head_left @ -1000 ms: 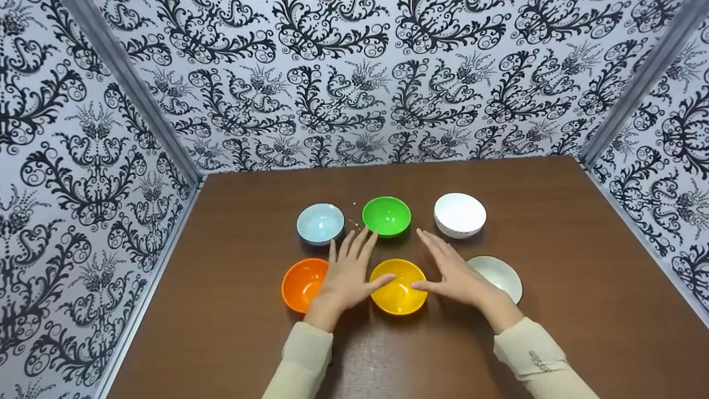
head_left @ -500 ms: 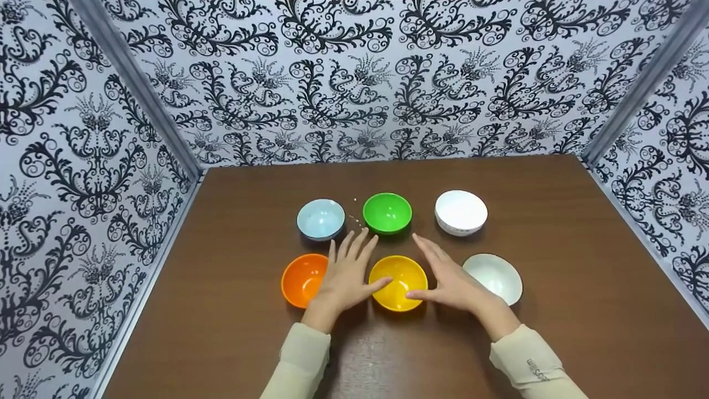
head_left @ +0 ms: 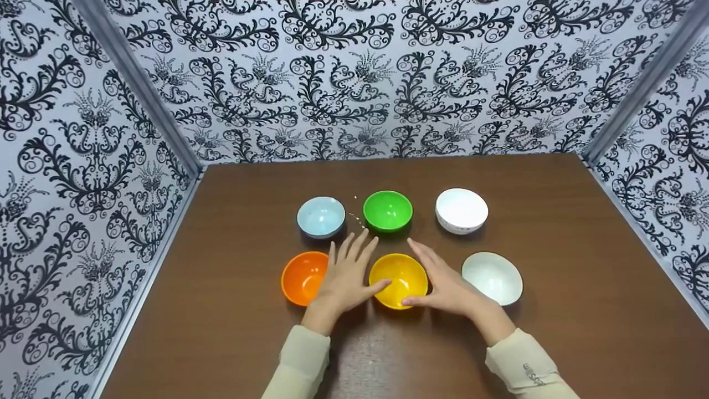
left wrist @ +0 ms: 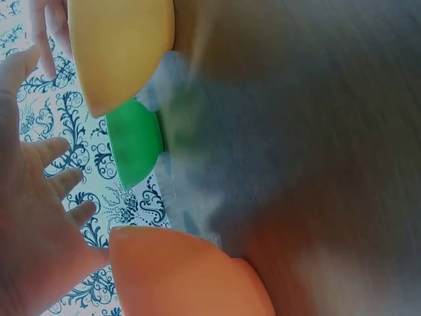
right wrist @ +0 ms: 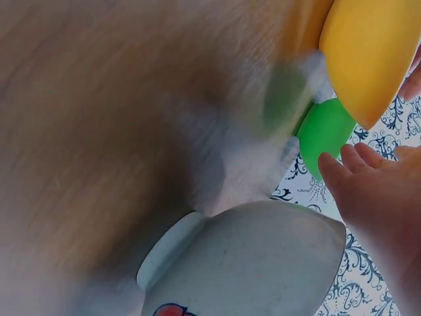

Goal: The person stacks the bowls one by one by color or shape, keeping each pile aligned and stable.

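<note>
A yellow bowl [head_left: 403, 266] stands between my two hands in the head view. Its left side is bordered by my left hand [head_left: 344, 281], fingers spread and straight, thumb over the bowl's opening. This hand also overlaps part of an orange bowl [head_left: 302, 280]. On the other side my right hand [head_left: 447, 285] has its fingers extended and its thumb over the yellow bowl's near right rim. Both wrist views show the hands at about rim height or above, holding nothing. Right of the right hand sits a pale white bowl [head_left: 494, 277], its outside visible [right wrist: 263, 263].
Behind is a row of a light blue bowl [head_left: 321, 218], a green bowl [head_left: 388, 211] and a white bowl [head_left: 461, 210]. Small pale specks lie between the blue and green ones. Patterned walls [head_left: 354, 83] enclose the brown table [head_left: 221, 332] at the back and sides.
My right hand has moved a little left and nearer, its thumb shifting toward the yellow bowl's near rim. The left hand stays nearly still. The bowls sit slightly higher in the head view.
</note>
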### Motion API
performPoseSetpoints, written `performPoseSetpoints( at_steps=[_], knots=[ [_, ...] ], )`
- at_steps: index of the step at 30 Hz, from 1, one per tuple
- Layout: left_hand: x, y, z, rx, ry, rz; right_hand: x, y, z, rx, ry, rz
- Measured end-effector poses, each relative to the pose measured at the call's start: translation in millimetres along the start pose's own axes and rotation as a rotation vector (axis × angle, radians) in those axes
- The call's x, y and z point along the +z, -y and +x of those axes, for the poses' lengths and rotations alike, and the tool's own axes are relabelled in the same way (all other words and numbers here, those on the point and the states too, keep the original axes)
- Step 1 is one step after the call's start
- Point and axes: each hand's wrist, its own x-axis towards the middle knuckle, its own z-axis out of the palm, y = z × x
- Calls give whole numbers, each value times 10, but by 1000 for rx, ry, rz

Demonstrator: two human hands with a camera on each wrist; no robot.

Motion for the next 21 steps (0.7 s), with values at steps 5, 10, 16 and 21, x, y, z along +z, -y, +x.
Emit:
performPoseSetpoints(
  at_steps=[5, 10, 16, 21],
  knots=[
    [14, 8, -18, -4, 2, -2, 31, -1, -29, 9, 5, 4],
    [22, 6, -25, -6, 7, -11, 53, -4, -42, 20, 8, 2],
    [41, 18, -36, -3, 13, 2, 86, -15, -53, 12, 16, -8],
    [48, 22, -40, -4, 13, 3, 120, -36, -55, 0, 8, -2]
  ],
)
